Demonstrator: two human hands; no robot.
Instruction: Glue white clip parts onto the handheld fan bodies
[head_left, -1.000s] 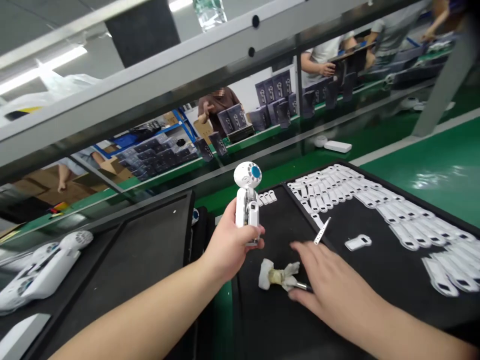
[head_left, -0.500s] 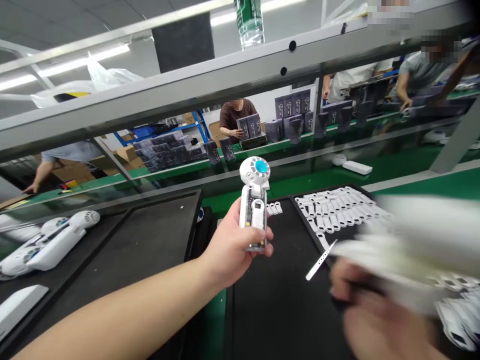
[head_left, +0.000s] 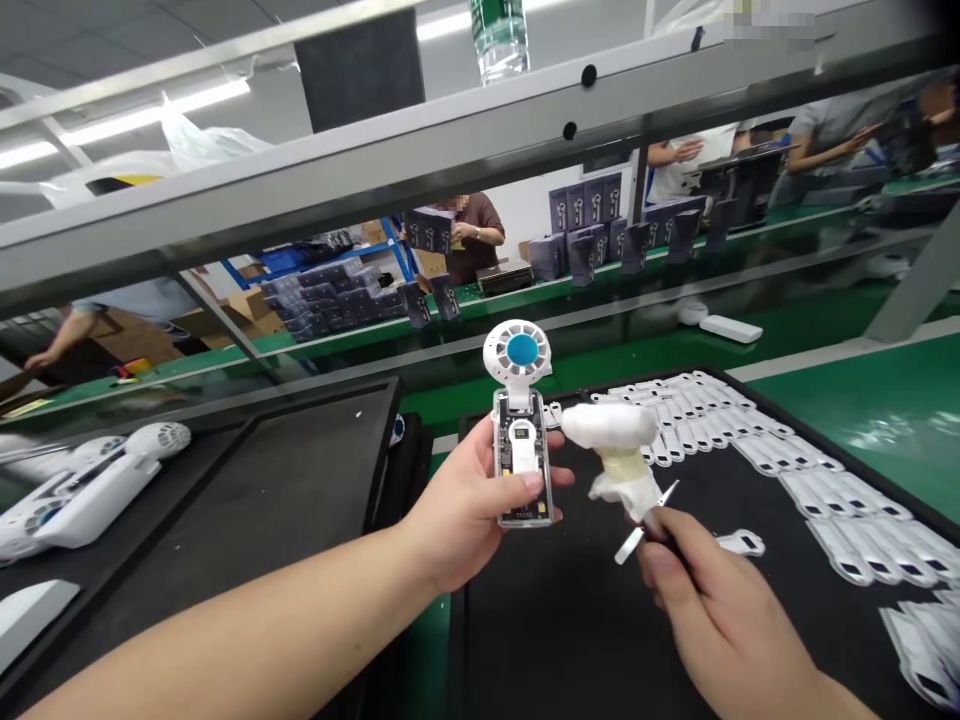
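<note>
Upright in my left hand (head_left: pixel 469 500) is a handheld fan (head_left: pixel 521 405) with a round white head, a blue centre and a clear body showing a circuit board. My thumb presses on the white panel at its front. Fingers of my right hand (head_left: pixel 720 600) wrap around the dark handle of a hammer (head_left: pixel 611 427), whose head is padded in white cloth and stands just right of the fan, apart from it. Tweezers (head_left: pixel 628 545) lie on the black tray (head_left: pixel 540 640) behind the hammer, partly hidden. A loose white cover plate (head_left: pixel 741 543) shows beyond my right hand.
Rows of white cover plates (head_left: pixel 847 510) fill the tray's right side. On the left, another black tray (head_left: pixel 300 500) bears white fan parts (head_left: pixel 112 480). A metal beam (head_left: pixel 375 160) crosses above. Beyond it, people work near dark boxes (head_left: pixel 585 240).
My right hand has brought the padded hammer leftward, close to the fan. The fan now faces me more squarely. Across the line, a person has shifted some boxes to the left.
</note>
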